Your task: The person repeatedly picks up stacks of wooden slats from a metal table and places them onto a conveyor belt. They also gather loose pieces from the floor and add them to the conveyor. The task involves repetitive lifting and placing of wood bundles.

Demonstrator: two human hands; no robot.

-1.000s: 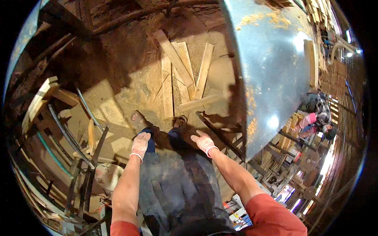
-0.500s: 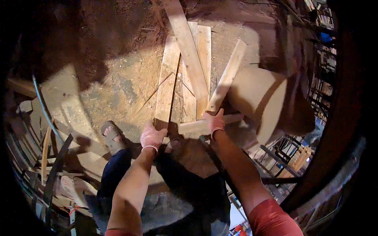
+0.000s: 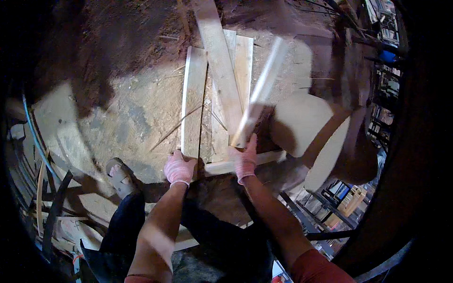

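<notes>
Right board [image 3: 260, 94] swings inward, left board [image 3: 194, 101] tips edge-up

My left hand [image 3: 180, 169] grips the left board's near end, fingers closed; my right hand [image 3: 244, 160] likewise grips the right board's. From here I judge two boards in hand; the diagonal board [image 3: 220, 66] and crosswise board [image 3: 221, 168] lie unheld on the floor [image 3: 134, 118].
</notes>
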